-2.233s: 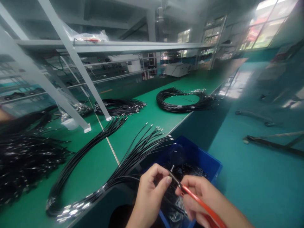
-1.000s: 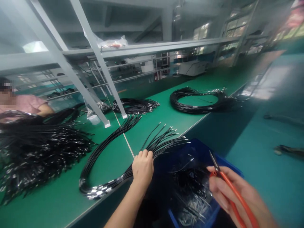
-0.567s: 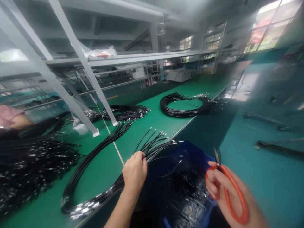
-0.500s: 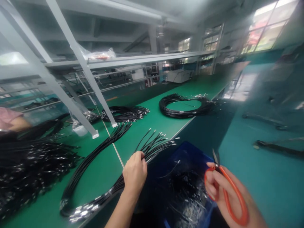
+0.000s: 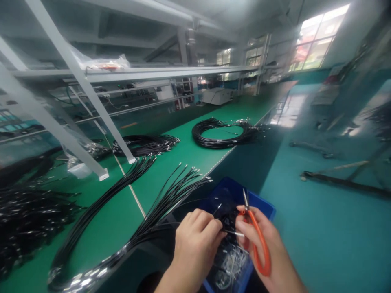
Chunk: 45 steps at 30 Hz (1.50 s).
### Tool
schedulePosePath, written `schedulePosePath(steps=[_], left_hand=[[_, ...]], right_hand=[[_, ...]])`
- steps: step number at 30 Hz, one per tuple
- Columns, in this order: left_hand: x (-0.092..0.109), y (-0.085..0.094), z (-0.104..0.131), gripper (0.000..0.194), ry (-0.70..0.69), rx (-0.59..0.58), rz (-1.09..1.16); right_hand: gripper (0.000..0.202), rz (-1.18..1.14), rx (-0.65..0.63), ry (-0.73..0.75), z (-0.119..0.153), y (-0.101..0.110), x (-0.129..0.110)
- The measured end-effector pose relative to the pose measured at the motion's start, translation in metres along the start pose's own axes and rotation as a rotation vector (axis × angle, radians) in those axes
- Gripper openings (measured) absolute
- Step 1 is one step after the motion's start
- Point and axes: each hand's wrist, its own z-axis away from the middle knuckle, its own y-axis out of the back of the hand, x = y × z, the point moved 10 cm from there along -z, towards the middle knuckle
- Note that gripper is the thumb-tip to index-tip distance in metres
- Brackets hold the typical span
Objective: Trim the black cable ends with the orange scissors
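Observation:
My left hand [image 5: 198,240] is closed on a thin black cable [image 5: 166,225] pulled away from the bundle on the bench. A pale tip [image 5: 235,233] sticks out past its fingers toward the right hand. My right hand [image 5: 259,232] is wrapped round orange-handled scissors [image 5: 262,248], their blades pointing up and looking slightly parted. Its fingertips are close to the cable's pale tip; whether they touch it I cannot tell. The black cable bundle [image 5: 100,209] lies in an open loop, its loose ends fanned out beside the left hand.
Below both hands stands a blue bin [image 5: 262,203] with clear and dark scraps inside. Two more cable coils [image 5: 210,143] [image 5: 143,145] lie farther along the green bench [image 5: 180,152]. A dark heap of cables [image 5: 33,224] is at left. White shelf posts [image 5: 91,101] rise from the bench.
My left hand has moved right, off the fanned cable ends, drawing one cable over the bin. My right hand with the scissors has come left beside it. The view has shifted right.

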Motion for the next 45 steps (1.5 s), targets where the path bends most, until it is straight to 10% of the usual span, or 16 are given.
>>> schedulePosePath(steps=[10, 45], left_hand=[[-0.051, -0.037, 0.026, 0.021, 0.614, -0.107, 0.703], [-0.054, -0.038, 0.032, 0.016, 0.708, 0.086, 1.025]], right_hand=[[0.038, 0.0, 0.009, 0.067, 0.008, -0.017, -0.003], [0.031, -0.272, -0.017, -0.194, 0.016, -0.055, 0.028]])
